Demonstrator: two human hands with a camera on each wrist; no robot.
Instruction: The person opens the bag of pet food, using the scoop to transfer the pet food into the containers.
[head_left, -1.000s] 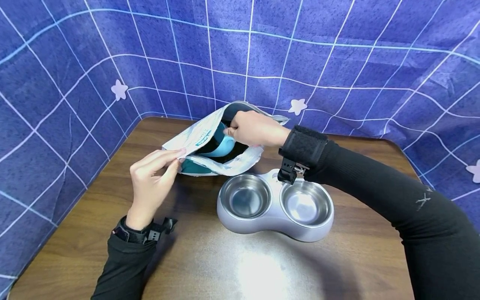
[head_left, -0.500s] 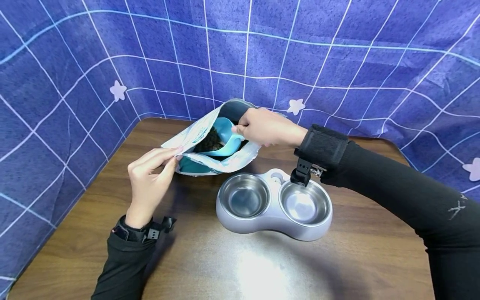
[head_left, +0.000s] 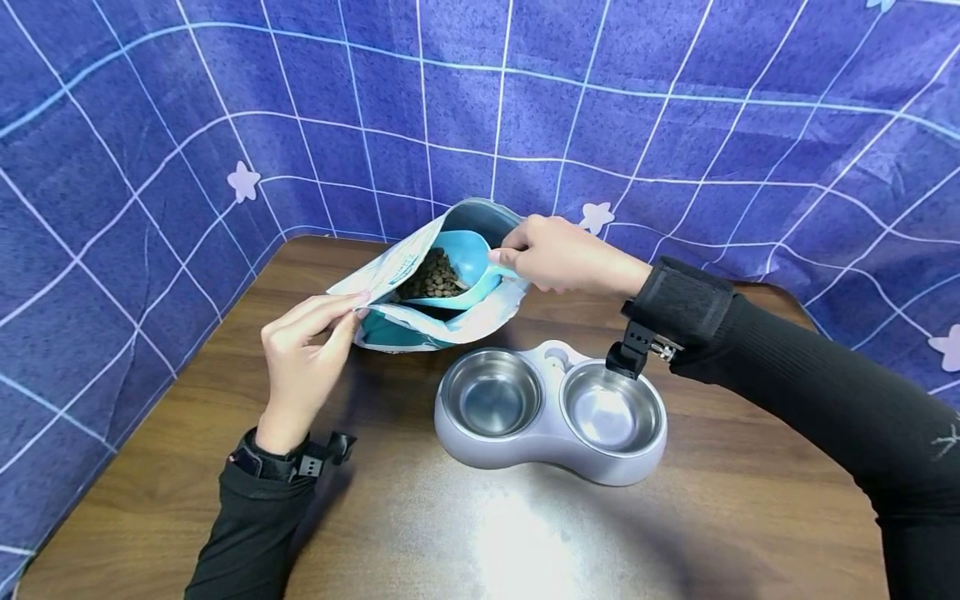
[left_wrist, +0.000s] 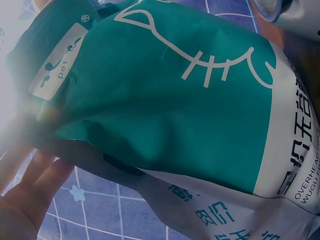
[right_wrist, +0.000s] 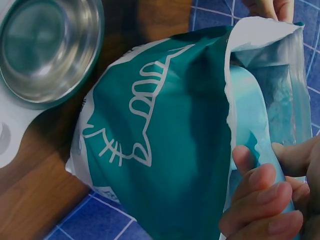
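A teal and white pet food bag (head_left: pixel 397 267) stands at the back of the table with its mouth spread wide. My left hand (head_left: pixel 307 358) pinches the bag's left edge between thumb and fingers, as the left wrist view also shows. In the head view my right hand (head_left: pixel 562 254) grips the handle of a light blue scoop (head_left: pixel 468 254) at the bag's mouth. Brown kibble (head_left: pixel 437 275) lies in the scoop. The right wrist view shows my right fingers curled round the scoop handle (right_wrist: pixel 280 200), with the bag's wall hiding part of the scoop.
In front of the bag sits a grey double pet bowl (head_left: pixel 551 433) with two steel dishes. The left dish (head_left: pixel 491 392) lies nearest the bag, the right dish (head_left: pixel 611 408) below my right wrist. A blue cloth (head_left: pixel 465 100) with a white grid hangs behind the wooden table (head_left: pixel 360 500).
My right hand has drawn the scoop up and to the right, from deep in the bag to its mouth, and kibble now shows in it. The left hand keeps its hold on the bag.
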